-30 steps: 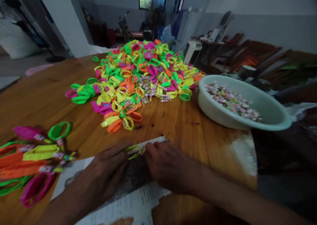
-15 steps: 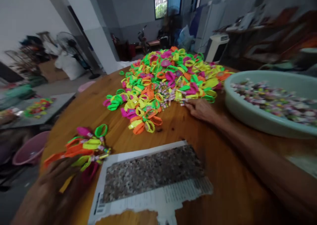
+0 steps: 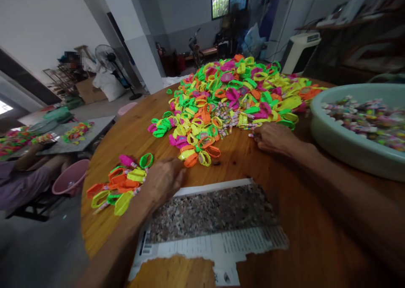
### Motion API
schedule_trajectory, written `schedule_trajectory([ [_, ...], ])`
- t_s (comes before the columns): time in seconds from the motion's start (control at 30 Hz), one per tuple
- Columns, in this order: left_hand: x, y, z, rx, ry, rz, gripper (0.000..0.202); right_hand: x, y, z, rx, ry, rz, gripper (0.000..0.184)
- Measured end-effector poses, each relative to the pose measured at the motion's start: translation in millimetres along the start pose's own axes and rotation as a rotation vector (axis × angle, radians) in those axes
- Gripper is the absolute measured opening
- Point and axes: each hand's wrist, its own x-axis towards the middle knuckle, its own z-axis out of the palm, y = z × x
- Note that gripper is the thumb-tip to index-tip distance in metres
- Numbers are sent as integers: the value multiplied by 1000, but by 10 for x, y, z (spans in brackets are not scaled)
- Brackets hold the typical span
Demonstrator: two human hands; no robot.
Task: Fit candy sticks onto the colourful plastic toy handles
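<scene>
My left hand [image 3: 164,180] is above the table at the upper left corner of a speckled stone slab [image 3: 211,212]. Its fingers are loosely bent and a little apart, with nothing visible in them. My right hand [image 3: 272,137] rests at the front right edge of a big heap of neon plastic bands [image 3: 221,93], fingertips pinched at a small pale, patterned piece [image 3: 251,135]. What lies inside that pinch is mostly hidden. Similar small pieces [image 3: 226,115] are gathered against the heap. A smaller group of bands [image 3: 122,184] with patterned pieces lies left of my left hand.
A pale green basin [image 3: 354,153] of small patterned pieces stands at the right. Torn printed paper [image 3: 202,248] lies under the slab. Beyond the wooden table's left edge are a pink basin [image 3: 71,178] and a person beside a lower table [image 3: 103,127] with more bands.
My left hand has moved right, from the small group of bands to the slab's upper left corner. My right hand stays by the heap. The view has turned left.
</scene>
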Motion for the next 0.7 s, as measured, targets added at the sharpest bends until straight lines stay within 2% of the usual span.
schedule_trajectory([
  [0.03,76,45,35,27,-54,-28,24,-36,-15,-1,-6,2,-13,21],
  [0.1,175,121,84,96,-90,-82,27,-108,-42,21,-22,-3,-32,22],
  [0.2,234,199,116,187,-42,-145,31,-208,-82,79,-64,-38,-19,22],
  [0.3,279,252,120,234,5,-148,34,-300,-134,113,-97,-64,-24,18],
  [0.4,359,303,104,242,-25,-122,36,-383,-204,112,-91,-63,-53,17],
  [0.53,454,312,85,180,-114,-151,32,-459,-283,122,-74,-50,-95,19],
  [0.63,429,225,106,86,-105,-187,29,-496,-309,131,-61,-44,-104,19],
  [0.7,356,150,132,-57,-65,-203,34,-532,-335,116,-17,-8,-105,18],
])
